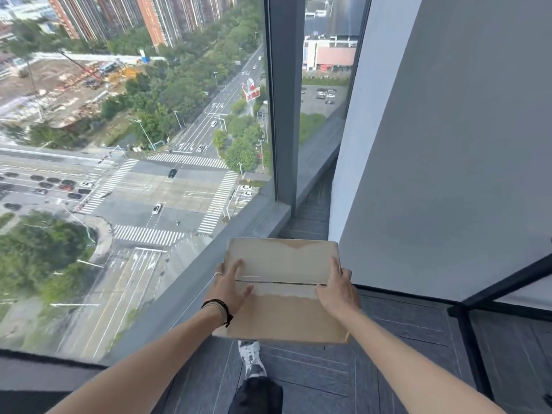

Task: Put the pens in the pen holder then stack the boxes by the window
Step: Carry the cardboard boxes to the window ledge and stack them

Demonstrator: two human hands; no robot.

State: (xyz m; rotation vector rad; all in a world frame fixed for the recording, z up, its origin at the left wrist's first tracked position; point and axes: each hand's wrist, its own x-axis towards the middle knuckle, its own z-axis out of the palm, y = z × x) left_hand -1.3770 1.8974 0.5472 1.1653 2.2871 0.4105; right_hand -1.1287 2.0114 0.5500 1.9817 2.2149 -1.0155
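Observation:
A brown cardboard box (283, 312) with closed top flaps is held out in front of me, above the carpet and just right of the window. My left hand (230, 288) grips its left edge, fingers spread over the top flap. My right hand (337, 289) grips the right edge the same way. No pens or pen holder are in view. I cannot tell whether another box lies underneath, since the held box hides the floor there.
The floor-to-ceiling window (134, 174) with a low grey sill (239, 234) runs along the left. A grey wall (448, 174) stands on the right, with a dark-framed glass panel (507, 291) at lower right. My shoe (252, 358) rests on the grey carpet (388, 339).

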